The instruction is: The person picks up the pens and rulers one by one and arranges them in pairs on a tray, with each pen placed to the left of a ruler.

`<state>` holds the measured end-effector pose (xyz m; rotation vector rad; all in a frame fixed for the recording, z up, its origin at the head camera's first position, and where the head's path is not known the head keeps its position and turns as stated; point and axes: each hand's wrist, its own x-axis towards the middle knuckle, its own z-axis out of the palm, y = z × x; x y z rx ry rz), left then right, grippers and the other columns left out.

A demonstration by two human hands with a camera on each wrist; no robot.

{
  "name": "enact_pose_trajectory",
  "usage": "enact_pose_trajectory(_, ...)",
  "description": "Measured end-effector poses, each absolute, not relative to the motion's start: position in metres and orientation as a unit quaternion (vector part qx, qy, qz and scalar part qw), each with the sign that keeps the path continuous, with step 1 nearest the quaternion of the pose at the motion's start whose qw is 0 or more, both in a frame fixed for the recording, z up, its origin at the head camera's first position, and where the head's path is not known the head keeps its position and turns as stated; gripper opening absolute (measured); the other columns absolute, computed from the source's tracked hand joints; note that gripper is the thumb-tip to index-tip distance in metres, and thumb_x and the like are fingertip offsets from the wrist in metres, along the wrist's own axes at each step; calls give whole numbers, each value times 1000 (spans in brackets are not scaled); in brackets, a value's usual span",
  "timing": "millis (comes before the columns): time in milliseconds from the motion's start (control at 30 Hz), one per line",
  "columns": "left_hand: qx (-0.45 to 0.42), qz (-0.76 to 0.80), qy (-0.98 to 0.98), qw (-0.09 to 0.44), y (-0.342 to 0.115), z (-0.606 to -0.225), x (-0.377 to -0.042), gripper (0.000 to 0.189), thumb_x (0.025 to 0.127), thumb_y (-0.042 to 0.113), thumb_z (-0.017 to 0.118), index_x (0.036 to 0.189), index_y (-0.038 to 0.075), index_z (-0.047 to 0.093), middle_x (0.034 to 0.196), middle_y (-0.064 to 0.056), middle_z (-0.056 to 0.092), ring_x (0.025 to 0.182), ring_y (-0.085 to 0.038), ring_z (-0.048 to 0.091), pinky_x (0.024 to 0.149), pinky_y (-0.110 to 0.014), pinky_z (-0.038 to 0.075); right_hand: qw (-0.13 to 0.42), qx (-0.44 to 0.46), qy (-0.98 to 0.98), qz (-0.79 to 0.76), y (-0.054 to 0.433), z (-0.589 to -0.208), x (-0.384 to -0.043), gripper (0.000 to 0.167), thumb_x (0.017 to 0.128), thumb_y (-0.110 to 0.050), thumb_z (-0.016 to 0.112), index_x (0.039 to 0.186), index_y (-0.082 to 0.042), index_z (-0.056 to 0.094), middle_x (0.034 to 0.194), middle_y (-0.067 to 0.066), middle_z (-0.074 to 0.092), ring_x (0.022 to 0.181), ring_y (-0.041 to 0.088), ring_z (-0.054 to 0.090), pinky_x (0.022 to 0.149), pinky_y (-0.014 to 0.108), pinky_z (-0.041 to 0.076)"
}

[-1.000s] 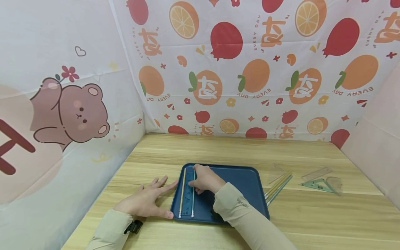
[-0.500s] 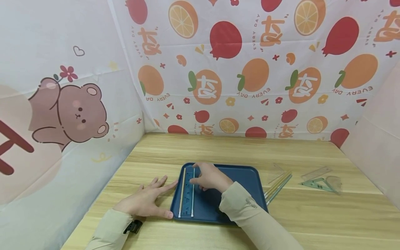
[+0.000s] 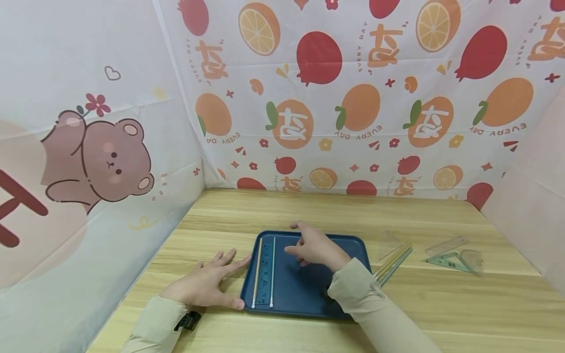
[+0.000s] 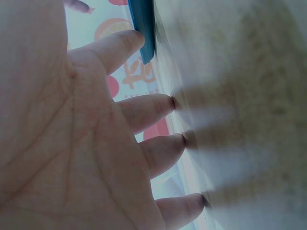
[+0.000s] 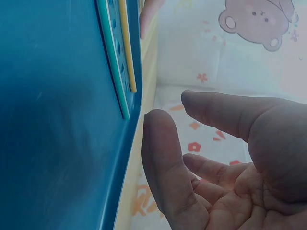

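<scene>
A dark blue tray (image 3: 318,314) lies on the wooden table. Along its left side a yellow pencil (image 3: 257,272), a see-through ruler with cut-out shapes (image 3: 265,274) and a green pencil (image 3: 272,272) lie side by side, lengthwise. My left hand (image 3: 207,284) is spread, its fingertips on the table and its index finger and thumb at the tray's left edge. Above the tray, to the right of the green pencil, hovers my right hand (image 3: 320,247). In the right wrist view its thumb (image 5: 216,110) and index finger (image 5: 163,158) stand apart with nothing between them.
Right of the tray lie several yellow and green pencils (image 3: 397,262), with a clear set square (image 3: 388,245) behind them. Farther right are a clear ruler (image 3: 448,245), a green set square (image 3: 449,261) and a clear protractor (image 3: 473,260). Printed cloth walls (image 3: 353,122) border the table.
My right hand has let go of the green pencil and moved right, away from it. The pencil stays beside the ruler in the tray. My left hand has not moved.
</scene>
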<state>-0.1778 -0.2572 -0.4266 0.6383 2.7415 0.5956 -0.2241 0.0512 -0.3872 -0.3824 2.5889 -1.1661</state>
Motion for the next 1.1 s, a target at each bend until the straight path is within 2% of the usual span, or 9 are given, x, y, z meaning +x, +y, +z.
enact_pose_trajectory(500,223,202,946,125,-257,-426,-176,110,78,73,84,169,32,37,176,-29,21,160,-63,14,109,-95,12,116,-113,894,-417,83,-385,-218,68,100,-23,79,159,-13,46,88,9,68,72,18,72,69,34,66)
enact_pose_trajectory(1100,217,213,943,133,-256,-424,-172,108,79,70,85,169,32,37,177,-28,21,161,-61,14,110,-95,10,114,-96,878,-456,132,-382,-218,67,103,-22,75,160,-7,43,96,13,63,88,31,76,74,40,67)
